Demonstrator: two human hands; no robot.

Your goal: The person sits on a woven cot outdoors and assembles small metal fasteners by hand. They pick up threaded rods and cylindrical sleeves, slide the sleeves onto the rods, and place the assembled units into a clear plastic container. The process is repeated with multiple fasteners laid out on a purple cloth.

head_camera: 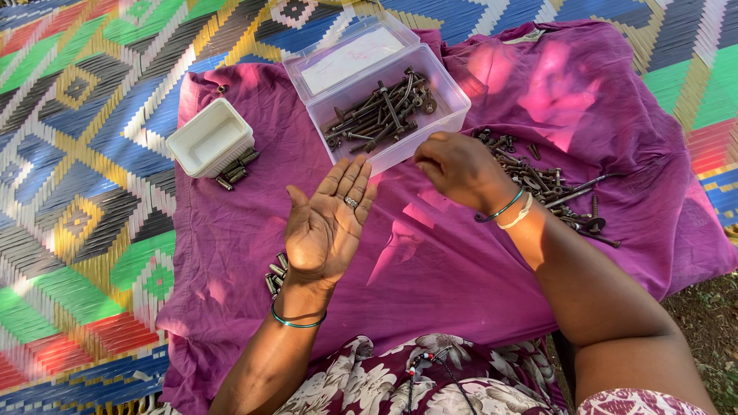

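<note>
Beside bolt box (430, 115), loose bolts (550, 184), white tray (209, 137)

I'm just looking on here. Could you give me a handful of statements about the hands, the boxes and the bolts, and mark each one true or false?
1. The left hand is held open, palm up, with nothing in it. True.
2. The clear plastic box is empty. False: it holds a heap of dark bolts.
3. The right hand is at the near edge of the clear box. True.
4. The small white tray lies on a green cloth. False: it lies on the purple cloth.
5. Loose bolts lie on the cloth beyond the right wrist. True.
</note>
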